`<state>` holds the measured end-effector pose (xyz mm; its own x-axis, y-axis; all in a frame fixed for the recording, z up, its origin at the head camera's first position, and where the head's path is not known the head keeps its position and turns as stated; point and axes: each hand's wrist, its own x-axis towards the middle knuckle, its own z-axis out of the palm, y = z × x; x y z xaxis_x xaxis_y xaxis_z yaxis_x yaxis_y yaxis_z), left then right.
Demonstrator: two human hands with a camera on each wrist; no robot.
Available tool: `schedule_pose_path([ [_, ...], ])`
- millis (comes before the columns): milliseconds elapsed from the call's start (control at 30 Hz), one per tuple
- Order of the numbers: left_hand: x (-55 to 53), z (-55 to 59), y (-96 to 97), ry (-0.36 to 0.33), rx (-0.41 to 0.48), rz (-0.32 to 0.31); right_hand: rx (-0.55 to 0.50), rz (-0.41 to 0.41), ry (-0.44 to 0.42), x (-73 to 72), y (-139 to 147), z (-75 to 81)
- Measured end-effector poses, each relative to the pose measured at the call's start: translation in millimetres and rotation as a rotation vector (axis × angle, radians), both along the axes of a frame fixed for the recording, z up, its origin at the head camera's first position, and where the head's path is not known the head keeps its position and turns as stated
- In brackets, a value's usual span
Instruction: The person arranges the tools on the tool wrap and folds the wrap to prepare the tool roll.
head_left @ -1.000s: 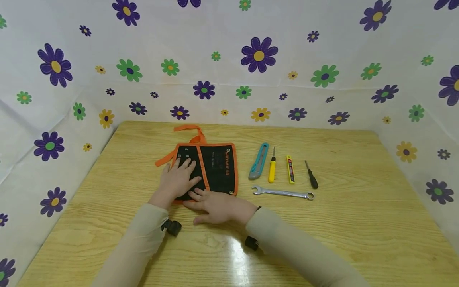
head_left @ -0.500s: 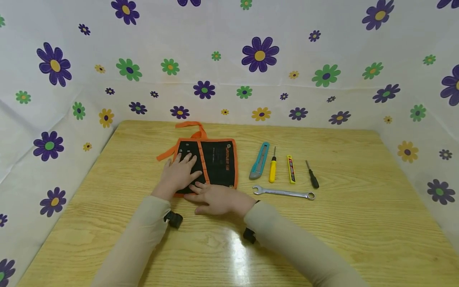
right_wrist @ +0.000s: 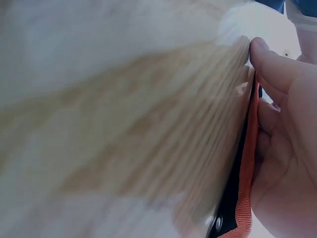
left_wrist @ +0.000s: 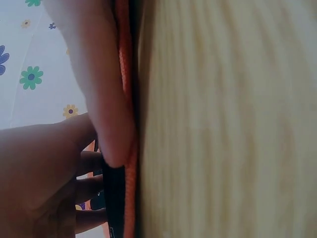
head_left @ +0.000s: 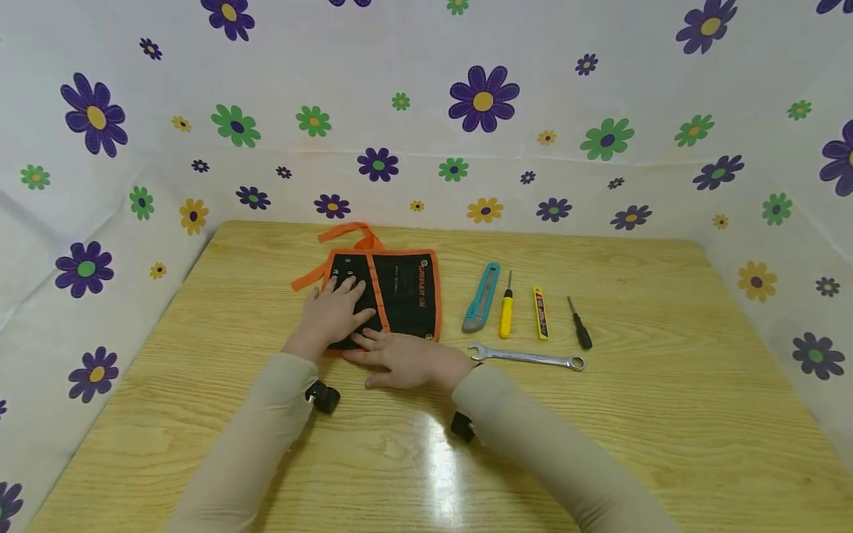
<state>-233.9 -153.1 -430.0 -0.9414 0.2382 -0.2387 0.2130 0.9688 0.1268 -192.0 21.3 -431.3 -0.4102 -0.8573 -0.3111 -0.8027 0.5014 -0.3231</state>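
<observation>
While the left hand [head_left: 328,317] rests fingers-spread on a black tool pouch [head_left: 408,296], the right hand [head_left: 412,360] lies across its near edge, fingers also spread. Pouch is left of centre on the table [head_left: 633,429], a wrench [head_left: 526,358] nearby. Left wrist cam: one fingertip [left_wrist: 116,157] touches the orange trim [left_wrist: 129,198]. Right wrist cam: trim runs alongside the palm, thumb [right_wrist: 261,47] outstretched.

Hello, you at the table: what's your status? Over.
Left hand, right hand resting on black pouch. Orange strap trailing loose. Wrench near right hand, seemingly not blocking.
</observation>
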Motion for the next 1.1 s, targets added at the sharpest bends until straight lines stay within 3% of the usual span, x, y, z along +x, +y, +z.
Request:
schedule_pose_path([
  [300, 1.8, -6.7, -6.0, 0.028, 0.035, -0.013, 0.0, -0.019, 0.0, 6.7, 10.9, 8.9],
  [500, 16.2, -6.8, -12.0, 0.082, 0.113, -0.024, -0.082, -0.122, 0.123, 11.9, 42.8, 18.2],
  [767, 34.1, -21.7, -25.8, 0.135, 0.256, -0.053, -0.22, -0.211, 0.325, 8.7, 91.6, 18.4],
  [1100, 42.9, -37.0, -31.6, 0.167, 0.419, -0.064, -0.115, -0.216, 0.535, -3.3, 128.1, 25.1],
])
